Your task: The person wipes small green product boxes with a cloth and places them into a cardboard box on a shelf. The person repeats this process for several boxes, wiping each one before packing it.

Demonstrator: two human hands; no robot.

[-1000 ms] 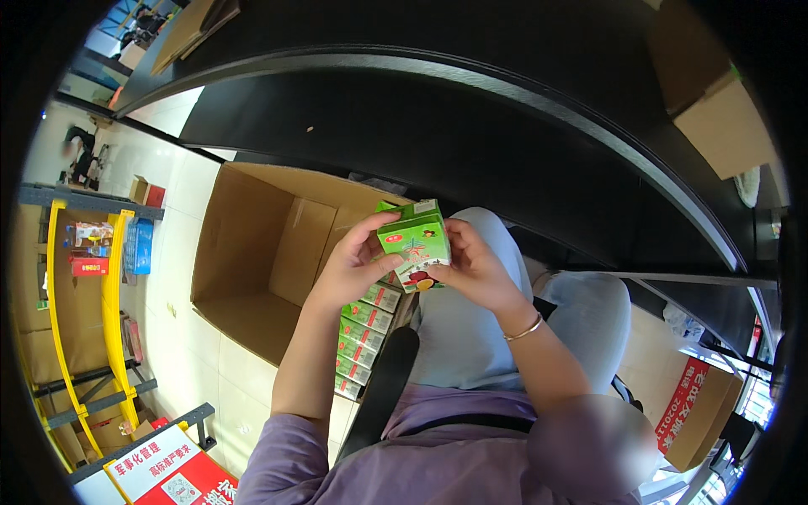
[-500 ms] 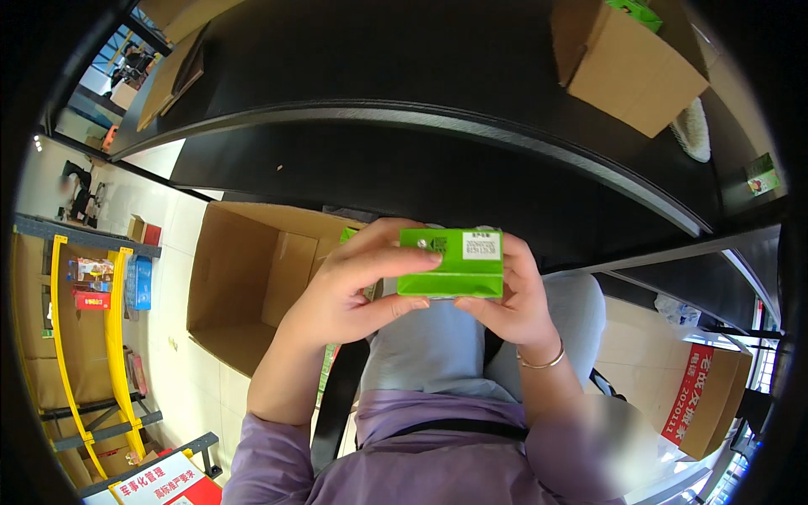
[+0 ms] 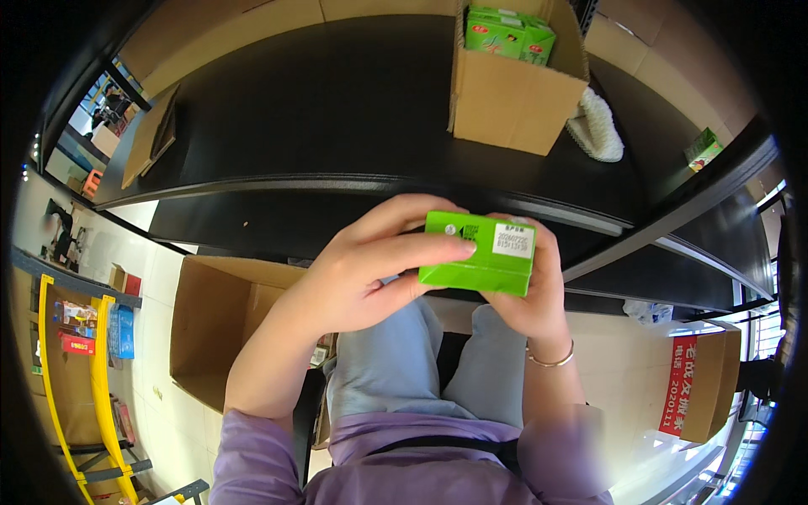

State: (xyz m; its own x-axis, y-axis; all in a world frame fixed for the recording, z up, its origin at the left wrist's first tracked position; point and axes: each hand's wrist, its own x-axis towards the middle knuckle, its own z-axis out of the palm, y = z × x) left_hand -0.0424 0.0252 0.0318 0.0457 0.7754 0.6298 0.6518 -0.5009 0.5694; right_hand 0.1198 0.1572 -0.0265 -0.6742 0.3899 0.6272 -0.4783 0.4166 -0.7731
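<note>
In front of me, above my lap, I hold a small green carton (image 3: 463, 273) with a white printed label on the face toward me. My left hand (image 3: 370, 265) grips its left side, the index finger laid across that face and the thumb at the lower edge. Around its right side and underneath wraps my right hand (image 3: 539, 295), a thin bangle at the wrist; part of its fingers is behind the carton. Beyond, an open cardboard box (image 3: 513, 101) on the black shelf (image 3: 337, 101) contains several green cartons (image 3: 495, 35).
A large open cardboard box (image 3: 210, 311) stands low at my left. Beside the shelf box lies a white fluffy item (image 3: 598, 126), with another green carton (image 3: 703, 150) farther right. A yellow-framed rack (image 3: 105, 379) is far left; a cardboard box with a red panel (image 3: 703, 383) sits right.
My view has shifted, bringing the shelf box and its green cartons more fully into sight. Both hands still hold the carton, which now appears slightly higher, farther right and tilted.
</note>
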